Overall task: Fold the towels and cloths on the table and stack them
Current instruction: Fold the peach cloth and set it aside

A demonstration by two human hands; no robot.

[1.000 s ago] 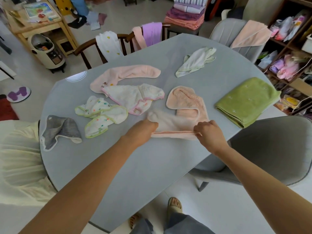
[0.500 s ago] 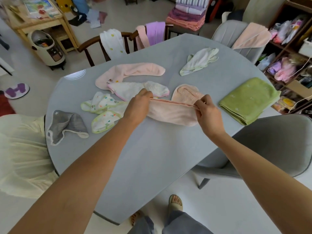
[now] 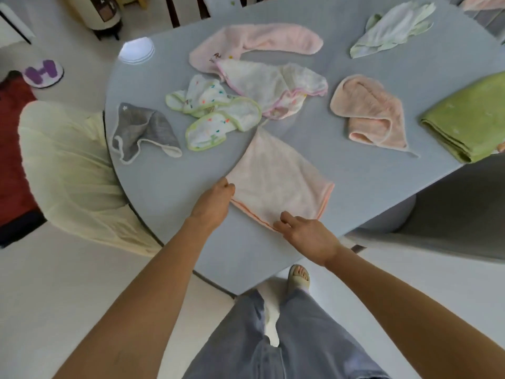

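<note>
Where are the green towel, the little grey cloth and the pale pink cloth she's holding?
green towel [image 3: 464,116], head view, on its flat top face.
grey cloth [image 3: 142,127], head view, on its grey middle.
pale pink cloth [image 3: 276,179], head view, on its spread middle, between the two hands.

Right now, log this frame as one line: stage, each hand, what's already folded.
stage: spreading pale pink cloth flat | left hand: pinching its left corner | right hand: pinching its near edge | folded: green towel
</note>
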